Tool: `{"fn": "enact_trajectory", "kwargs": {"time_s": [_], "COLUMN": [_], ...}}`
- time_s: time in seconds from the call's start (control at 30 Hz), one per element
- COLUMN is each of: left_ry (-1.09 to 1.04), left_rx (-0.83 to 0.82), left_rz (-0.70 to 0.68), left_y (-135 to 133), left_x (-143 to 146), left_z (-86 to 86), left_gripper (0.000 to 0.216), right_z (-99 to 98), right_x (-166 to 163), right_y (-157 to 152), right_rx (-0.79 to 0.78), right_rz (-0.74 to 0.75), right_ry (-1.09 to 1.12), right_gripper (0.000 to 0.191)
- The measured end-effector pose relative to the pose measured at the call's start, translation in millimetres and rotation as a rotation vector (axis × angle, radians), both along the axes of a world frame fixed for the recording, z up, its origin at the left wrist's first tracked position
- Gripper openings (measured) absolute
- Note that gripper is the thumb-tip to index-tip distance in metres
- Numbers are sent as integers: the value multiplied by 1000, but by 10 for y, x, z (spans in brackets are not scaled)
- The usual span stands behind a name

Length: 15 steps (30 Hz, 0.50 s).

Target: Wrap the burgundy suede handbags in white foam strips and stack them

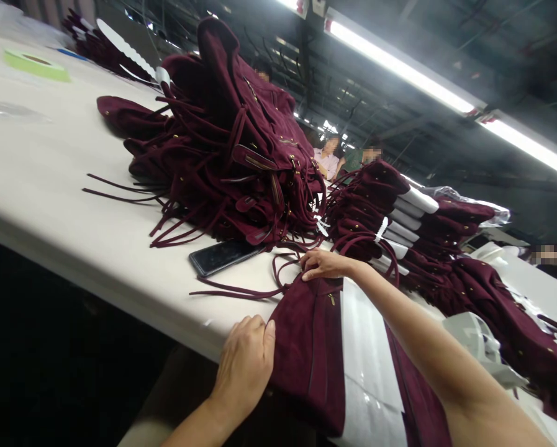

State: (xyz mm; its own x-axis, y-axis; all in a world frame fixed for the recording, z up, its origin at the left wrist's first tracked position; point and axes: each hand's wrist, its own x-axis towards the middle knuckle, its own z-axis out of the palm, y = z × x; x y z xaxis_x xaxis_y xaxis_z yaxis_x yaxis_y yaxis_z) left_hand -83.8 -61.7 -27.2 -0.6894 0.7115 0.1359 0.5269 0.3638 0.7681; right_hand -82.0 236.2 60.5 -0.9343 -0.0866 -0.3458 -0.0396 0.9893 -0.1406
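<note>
A dark burgundy suede bag (310, 347) lies flat at the near edge of the white table (49, 180). My left hand (245, 363) grips its near left edge, fingers curled over the table edge. My right hand (322, 264) rests on the bag's far end, fingers bent and pinching near the drawstring cords (241, 290). A white sheet (366, 347) lies beside the bag under my right forearm.
A tall heap of matching burgundy bags (226, 143) stands just behind, with a black phone (222, 256) at its foot. More stacked bags with white paper inserts (399, 217) lie to the right. Green tape roll (36, 64) far left. Other people sit in the background.
</note>
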Motion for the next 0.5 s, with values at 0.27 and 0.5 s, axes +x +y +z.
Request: {"fn": "enact_trajectory", "kwargs": {"time_s": [0.27, 0.5], "left_ry": [-219, -654], "left_rx": [95, 185], "left_rz": [-122, -103], "left_y": [-86, -196], "left_x": [-34, 20], "left_z": [53, -259], "left_gripper": [41, 51], "right_z": [-535, -621], "right_x": [-169, 19], "right_y": [-298, -513], "right_rx": [349, 469], "right_rz": [-80, 45], "right_ry": [186, 524], "right_gripper": [50, 46]}}
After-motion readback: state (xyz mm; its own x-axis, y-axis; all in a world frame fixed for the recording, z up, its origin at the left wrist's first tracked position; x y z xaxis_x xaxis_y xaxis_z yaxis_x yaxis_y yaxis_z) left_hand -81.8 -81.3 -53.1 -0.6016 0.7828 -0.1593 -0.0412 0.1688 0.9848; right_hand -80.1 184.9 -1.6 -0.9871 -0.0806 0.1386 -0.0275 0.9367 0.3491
